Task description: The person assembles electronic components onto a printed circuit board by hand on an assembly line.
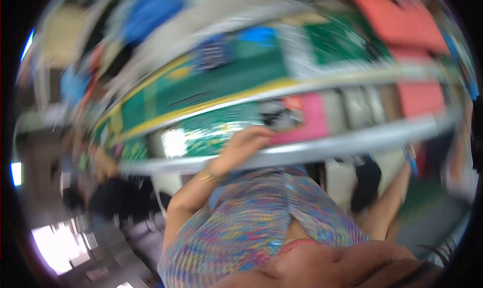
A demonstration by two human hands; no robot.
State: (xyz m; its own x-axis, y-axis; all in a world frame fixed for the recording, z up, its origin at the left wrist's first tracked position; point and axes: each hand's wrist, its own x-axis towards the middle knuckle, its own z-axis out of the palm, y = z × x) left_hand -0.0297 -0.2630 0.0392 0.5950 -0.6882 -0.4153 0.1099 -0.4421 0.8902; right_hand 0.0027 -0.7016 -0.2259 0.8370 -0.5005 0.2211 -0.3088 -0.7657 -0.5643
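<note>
The whole view is smeared by motion. My left hand (246, 143) reaches over the silver front rail (322, 149) of the bench, with a gold-coloured band on its wrist. Its fingers lie at the near left corner of a pink tray or board (313, 118), but blur hides whether they grip anything. Dark and grey small parts (282, 114) sit at the pink piece's left side. My right forearm (392, 202) rises toward the rail at the right, a blue band (413, 165) near its end. The fingers of that hand cannot be made out.
A green work surface (226, 81) with yellow edging runs behind the rail. A dark blue printed card (212, 52) lies on it. Salmon-coloured panels (412, 31) stand at the far right. Another person's arm (103, 162) shows at the left, and blue cloth (153, 14) beyond.
</note>
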